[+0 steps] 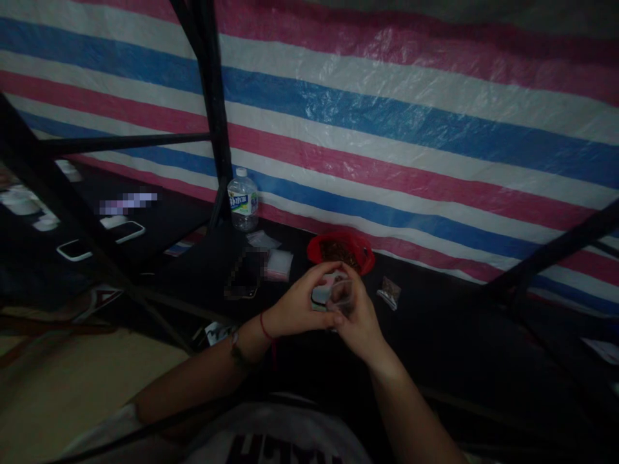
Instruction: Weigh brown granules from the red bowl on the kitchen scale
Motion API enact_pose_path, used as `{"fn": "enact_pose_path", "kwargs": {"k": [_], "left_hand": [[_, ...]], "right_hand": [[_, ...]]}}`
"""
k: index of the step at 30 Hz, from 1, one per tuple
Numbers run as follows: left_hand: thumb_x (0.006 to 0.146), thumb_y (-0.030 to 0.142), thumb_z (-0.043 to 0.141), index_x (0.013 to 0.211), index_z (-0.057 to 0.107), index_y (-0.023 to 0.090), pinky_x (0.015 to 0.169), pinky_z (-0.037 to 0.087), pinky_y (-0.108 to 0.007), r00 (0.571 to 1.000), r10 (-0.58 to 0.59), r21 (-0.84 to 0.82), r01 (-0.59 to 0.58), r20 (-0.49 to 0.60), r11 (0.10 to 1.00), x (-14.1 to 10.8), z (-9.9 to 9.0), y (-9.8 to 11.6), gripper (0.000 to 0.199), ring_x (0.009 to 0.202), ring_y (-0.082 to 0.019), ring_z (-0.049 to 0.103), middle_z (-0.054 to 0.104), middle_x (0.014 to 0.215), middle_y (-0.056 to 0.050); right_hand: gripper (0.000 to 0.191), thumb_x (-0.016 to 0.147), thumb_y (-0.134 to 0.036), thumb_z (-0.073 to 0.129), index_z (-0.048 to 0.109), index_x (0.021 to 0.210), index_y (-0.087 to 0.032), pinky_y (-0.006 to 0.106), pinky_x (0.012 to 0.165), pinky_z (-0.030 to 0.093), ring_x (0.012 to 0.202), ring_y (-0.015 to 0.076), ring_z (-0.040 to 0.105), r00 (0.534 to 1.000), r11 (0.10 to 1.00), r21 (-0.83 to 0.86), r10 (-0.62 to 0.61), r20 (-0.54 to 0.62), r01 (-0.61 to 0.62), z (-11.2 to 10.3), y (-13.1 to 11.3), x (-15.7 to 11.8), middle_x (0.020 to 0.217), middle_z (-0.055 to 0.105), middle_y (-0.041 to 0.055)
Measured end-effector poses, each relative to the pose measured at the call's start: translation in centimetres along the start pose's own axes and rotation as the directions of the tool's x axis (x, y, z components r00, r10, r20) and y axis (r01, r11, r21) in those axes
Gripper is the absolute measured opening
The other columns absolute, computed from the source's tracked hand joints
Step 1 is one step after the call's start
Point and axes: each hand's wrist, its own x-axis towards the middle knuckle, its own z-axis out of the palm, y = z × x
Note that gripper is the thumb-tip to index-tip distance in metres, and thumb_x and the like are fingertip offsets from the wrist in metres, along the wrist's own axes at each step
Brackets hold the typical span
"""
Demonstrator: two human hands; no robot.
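Clear plastic bag (340,298) – mouth upward, orientation unclear – pinched by left hand (296,308) and right hand (356,320) fingers

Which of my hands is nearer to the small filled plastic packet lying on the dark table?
Right. The right hand is just left of the small filled plastic packet, with bare dark table between them. The left hand is farther left, beyond the right.

Dim, underexposed shot; tarp (387,129) catches faint sheen, table (459,335) v. dark, edges warped, slight blur
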Motion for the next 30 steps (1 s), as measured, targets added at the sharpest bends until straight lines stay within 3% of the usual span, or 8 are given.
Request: {"fn": "enact_pose_path", "kwargs": {"k": [3,6,11,15,18,22,26,30], "left_hand": [[0.061,0.050,0.081,0.145,0.030,0.023,0.105,0.038,-0.046,0.991,-0.066,-0.290,0.098,0.118,0.952,-0.1,0.5,-2.1,0.103,0.129,-0.031,0.045,0.046,0.139,-0.017],[0.057,0.053,0.082,0.138,0.042,0.021,0.102,0.040,-0.045,0.977,-0.145,-0.440,0.199,0.153,0.875,-0.4,0.9,-3.4,0.096,0.123,-0.032,0.051,0.054,0.131,-0.017],[0.052,0.054,0.084,0.119,0.058,0.017,0.095,0.045,-0.042,0.945,-0.244,-0.480,0.321,0.216,0.816,-0.8,1.1,-3.9,0.081,0.108,-0.028,0.060,0.066,0.110,-0.013],[0.057,0.055,0.081,0.111,0.060,0.015,0.096,0.044,-0.041,0.961,-0.217,-0.456,0.273,0.174,0.847,-0.5,0.7,-3.5,0.070,0.109,-0.027,0.059,0.064,0.113,-0.013],[0.067,0.052,0.075,0.103,0.059,0.015,0.095,0.044,-0.039,0.980,-0.192,-0.340,0.196,0.046,0.920,-0.2,0.3,-3.2,0.054,0.109,-0.026,0.058,0.061,0.118,-0.013],[0.075,0.040,0.068,0.104,0.056,0.017,0.084,0.049,-0.033,0.985,-0.162,0.047,0.165,-0.061,0.985,0.6,-0.2,-2.9,0.039,0.094,-0.021,0.062,0.064,0.101,-0.008],[0.070,0.024,0.065,0.102,0.056,0.017,0.080,0.049,-0.033,0.996,-0.089,0.426,0.067,0.032,0.902,1.9,-0.2,-2.5,0.035,0.088,-0.020,0.062,0.065,0.097,-0.006],[0.066,0.027,0.066,0.109,0.056,0.016,0.085,0.048,-0.038,0.991,-0.048,0.627,-0.040,0.122,0.778,3.4,0.3,-2.5,0.045,0.095,-0.026,0.063,0.066,0.102,-0.009]], "right_hand": [[0.087,0.079,-0.023,0.058,0.008,0.150,-0.019,0.040,0.078,0.053,0.084,0.0212,0.062,0.998,0.996,0.085,0.012,0.059,-0.017,0.4,0.1,-0.3,0.096,0.061,0.0075],[0.100,0.075,-0.020,0.061,-0.005,0.150,-0.019,0.042,0.083,0.053,0.093,0.0227,0.062,0.993,0.991,0.128,0.014,0.114,-0.029,0.9,0.3,-0.6,0.107,0.060,0.0106],[0.111,0.069,-0.011,0.061,-0.016,0.149,-0.020,0.042,0.083,0.054,0.099,0.0242,0.063,0.968,0.986,0.107,0.098,0.233,-0.126,1.4,0.5,-0.7,0.118,0.057,0.0144],[0.106,0.072,-0.014,0.065,-0.006,0.151,-0.023,0.044,0.090,0.051,0.108,0.0244,0.060,0.951,0.990,0.083,0.086,0.297,-0.116,0.3,0.4,-0.4,0.126,0.054,0.0149],[0.079,0.080,-0.024,0.064,0.022,0.147,-0.027,0.044,0.097,0.047,0.116,0.0241,0.055,0.974,0.997,0.066,0.022,0.227,-0.038,-1.6,0.1,0.2,0.135,0.049,0.0126],[0.027,0.093,-0.027,0.048,0.059,0.118,-0.027,0.041,0.099,0.045,0.116,0.0211,0.055,0.975,0.999,0.004,-0.040,0.216,0.041,-3.5,-0.5,1.6,0.126,0.057,0.0074],[0.027,0.093,-0.023,0.044,0.070,0.086,-0.022,0.038,0.098,0.045,0.110,0.0196,0.058,0.938,0.991,-0.118,-0.021,0.347,0.066,-3.7,-0.5,3.8,0.117,0.064,0.0051],[0.026,0.083,-0.011,0.049,0.067,0.066,-0.019,0.033,0.084,0.050,0.089,0.0178,0.064,0.897,0.981,-0.181,0.015,0.443,0.073,-3.4,0.5,6.1,0.091,0.069,0.0035]]}}
